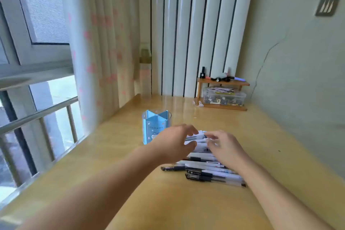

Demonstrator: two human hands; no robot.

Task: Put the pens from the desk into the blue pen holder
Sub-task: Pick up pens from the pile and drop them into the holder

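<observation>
Several pens (203,169) with white, clear and black barrels lie in a loose row on the wooden desk (270,155). The blue pen holder (152,125), clear-walled with blue dividers, stands upright just left of the row's far end and looks empty. My left hand (174,144) and my right hand (225,146) both rest over the far pens, fingers curled onto them. The fingers touch white pens, but blur hides whether either hand has a firm grip. Both hands cover part of the pile.
A small wooden shelf (223,82) stands at the desk's back right, with markers on top and a clear plastic box (224,96) of small items underneath. A curtain and window with a rail run along the left edge. A wall bounds the right side.
</observation>
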